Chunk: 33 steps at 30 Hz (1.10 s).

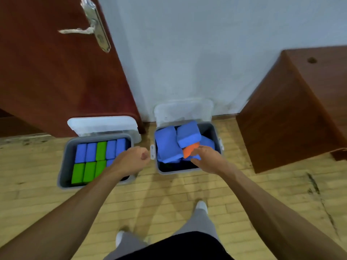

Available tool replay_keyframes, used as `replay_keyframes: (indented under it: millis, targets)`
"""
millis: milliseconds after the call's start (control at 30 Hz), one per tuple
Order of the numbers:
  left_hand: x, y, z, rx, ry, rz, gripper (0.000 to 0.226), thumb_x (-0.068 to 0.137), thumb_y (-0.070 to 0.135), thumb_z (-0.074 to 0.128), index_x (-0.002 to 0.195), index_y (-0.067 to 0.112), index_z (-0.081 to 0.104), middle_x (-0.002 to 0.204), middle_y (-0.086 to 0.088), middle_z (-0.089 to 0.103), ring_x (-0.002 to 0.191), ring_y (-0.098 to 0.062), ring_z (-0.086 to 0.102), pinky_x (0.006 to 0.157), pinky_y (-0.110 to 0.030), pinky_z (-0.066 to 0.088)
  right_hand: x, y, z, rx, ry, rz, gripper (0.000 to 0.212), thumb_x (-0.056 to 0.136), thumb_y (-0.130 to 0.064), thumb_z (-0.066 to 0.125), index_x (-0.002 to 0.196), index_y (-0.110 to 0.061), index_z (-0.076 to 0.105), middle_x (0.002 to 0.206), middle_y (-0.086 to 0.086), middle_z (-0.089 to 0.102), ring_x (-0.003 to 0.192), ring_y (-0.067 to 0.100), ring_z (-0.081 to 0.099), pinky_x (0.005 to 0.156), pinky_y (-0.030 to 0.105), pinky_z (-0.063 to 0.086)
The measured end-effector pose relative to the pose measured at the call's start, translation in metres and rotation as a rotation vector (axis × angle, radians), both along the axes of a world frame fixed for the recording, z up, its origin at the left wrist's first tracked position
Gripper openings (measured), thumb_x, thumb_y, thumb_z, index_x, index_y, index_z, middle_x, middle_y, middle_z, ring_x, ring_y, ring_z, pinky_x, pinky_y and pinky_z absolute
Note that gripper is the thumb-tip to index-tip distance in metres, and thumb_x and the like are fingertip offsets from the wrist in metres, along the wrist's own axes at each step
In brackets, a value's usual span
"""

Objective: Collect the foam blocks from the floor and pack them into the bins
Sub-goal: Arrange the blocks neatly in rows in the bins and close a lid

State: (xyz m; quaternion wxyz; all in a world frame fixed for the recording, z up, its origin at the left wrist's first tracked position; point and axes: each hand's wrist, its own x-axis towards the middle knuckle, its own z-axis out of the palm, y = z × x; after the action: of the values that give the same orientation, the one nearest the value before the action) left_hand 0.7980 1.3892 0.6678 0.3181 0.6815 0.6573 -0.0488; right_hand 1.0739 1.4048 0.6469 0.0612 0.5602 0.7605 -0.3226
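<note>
Foam block (189, 150), orange, lies mid-way in the right bin (216, 129) among tumbled blue blocks (167, 145), and our right hand (205, 156), the nearer one, pinches it. Our left hand (134, 158) hovers fisted and empty over the left bin (63, 166), at its right edge.

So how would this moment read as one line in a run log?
right hand: grips orange block at right bin | left hand: curled, empty, over left bin | left bin: blue blocks, green blocks in rows

No legible text or labels anywhere
</note>
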Motion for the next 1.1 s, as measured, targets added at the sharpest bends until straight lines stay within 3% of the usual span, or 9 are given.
replay_keyframes:
  millis: [133,200,367,567,667,867,1033,1100]
  targets:
    - [0.076,0.027,-0.001,-0.03,-0.02,-0.044,0.012,0.091,0.037,0.05,0.097,0.032,0.059,0.106,0.006,0.058,0.097,-0.017,0.057,0.078,-0.031,0.046,0.069,0.017,-0.012,-0.044,-0.041,-0.022,0.028,0.095,-0.017,0.05,0.109,0.005,0.061,0.109,0.019,0.06,0.102,0.034,0.055,0.085,0.045,0.045]
    - [0.095,0.037,-0.007,-0.014,-0.003,-0.068,0.006,0.09,0.037,0.048,0.092,0.037,0.053,0.1,0.007,0.054,0.095,-0.018,0.056,0.072,-0.03,0.039,0.092,0.027,-0.018,-0.055,-0.052,-0.016,0.029,0.095,-0.02,0.05,0.112,0.0,0.062,0.11,0.015,0.06,0.104,0.029,0.055,0.085,0.042,0.046]
    - [0.113,0.065,-0.037,-0.002,0.045,-0.092,0.028,0.095,0.034,0.044,0.118,0.026,0.058,0.119,0.003,0.055,0.106,-0.021,0.054,0.084,-0.033,0.042,0.114,0.056,-0.035,-0.029,-0.13,-0.003,0.034,0.097,-0.027,0.048,0.126,-0.013,0.058,0.124,0.008,0.055,0.113,0.025,0.052,0.093,0.041,0.047]
    - [0.114,0.081,-0.115,-0.009,-0.02,-0.094,0.026,0.095,0.028,0.046,0.117,0.021,0.059,0.115,0.0,0.055,0.106,-0.023,0.054,0.082,-0.031,0.041,0.099,0.067,-0.098,-0.035,-0.146,-0.074,0.034,0.097,-0.029,0.048,0.128,-0.017,0.057,0.128,0.006,0.051,0.116,0.025,0.051,0.093,0.04,0.047]
    - [0.109,0.091,-0.167,0.007,-0.074,-0.037,0.028,0.095,0.028,0.048,0.12,0.022,0.058,0.117,0.002,0.054,0.109,-0.02,0.054,0.091,-0.035,0.044,0.078,0.074,-0.147,-0.023,-0.037,-0.202,0.033,0.097,-0.029,0.05,0.125,-0.014,0.057,0.125,0.008,0.054,0.115,0.026,0.052,0.093,0.04,0.046]
    - [0.123,0.113,-0.263,0.076,-0.187,0.087,0.033,0.094,0.027,0.05,0.127,0.021,0.054,0.126,0.001,0.053,0.114,-0.019,0.053,0.095,-0.038,0.045,0.067,0.105,-0.238,0.008,0.183,-0.517,0.046,0.095,-0.041,0.052,0.127,-0.007,0.053,0.126,0.009,0.057,0.113,0.026,0.055,0.092,0.04,0.046]
    - [0.154,0.148,-0.356,0.258,-0.273,0.175,0.045,0.093,0.024,0.056,0.136,0.018,0.045,0.139,-0.001,0.043,0.124,-0.022,0.046,0.101,-0.037,0.039,0.072,0.147,-0.312,0.05,0.43,-0.733,0.08,0.09,-0.056,0.052,0.15,-0.014,0.02,0.152,0.012,0.027,0.135,0.03,0.036,0.104,0.042,0.036]
    - [0.165,0.158,-0.391,0.312,-0.306,0.206,0.053,0.092,0.023,0.056,0.142,0.016,0.039,0.145,-0.002,0.038,0.131,-0.021,0.04,0.104,-0.034,0.035,0.071,0.164,-0.341,0.044,0.487,-0.844,0.088,0.087,-0.064,0.051,0.153,-0.016,0.016,0.154,0.015,0.024,0.138,0.032,0.033,0.107,0.041,0.032]
